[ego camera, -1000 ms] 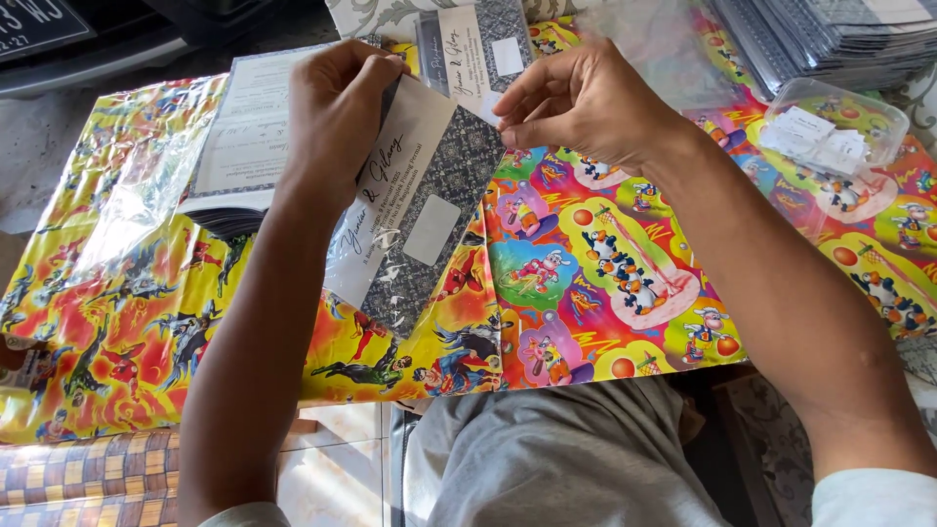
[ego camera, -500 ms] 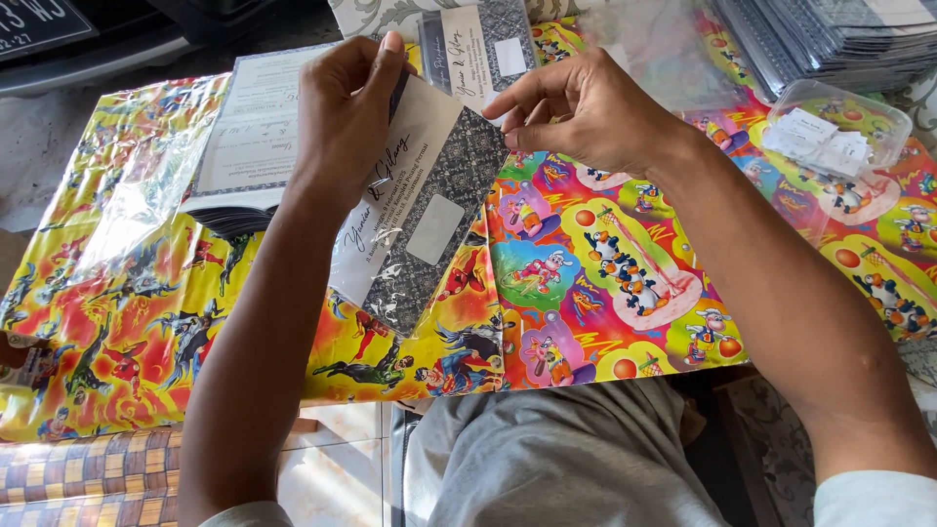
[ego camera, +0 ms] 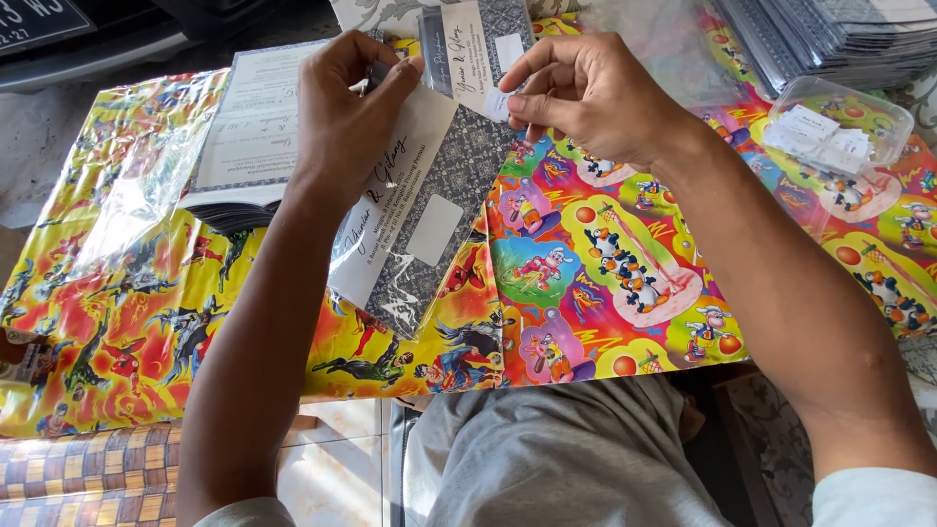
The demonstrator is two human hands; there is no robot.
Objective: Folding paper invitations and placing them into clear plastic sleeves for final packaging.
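Observation:
My left hand (ego camera: 346, 122) grips the top end of a long grey patterned card (ego camera: 420, 220) with a white band and a blank white patch, sleeved in clear plastic and tilted over the table. My right hand (ego camera: 595, 98) hovers beside it, its fingertips pinching a small white label (ego camera: 500, 105) just above the card's upper right edge. Behind both hands lies another grey patterned card (ego camera: 478, 44). The table is covered with bright cartoon wrapping paper (ego camera: 605, 283).
A stack of white printed sheets (ego camera: 249, 137) sits at the left with a loose clear plastic sleeve (ego camera: 137, 190) beside it. A clear plastic tub of white labels (ego camera: 839, 127) stands at the right. Stacked clear sleeves (ego camera: 839, 34) fill the far right corner.
My left hand has shifted its grip higher on the card's top end. My right hand has moved slightly left toward the card, the small white label now showing in its fingertips.

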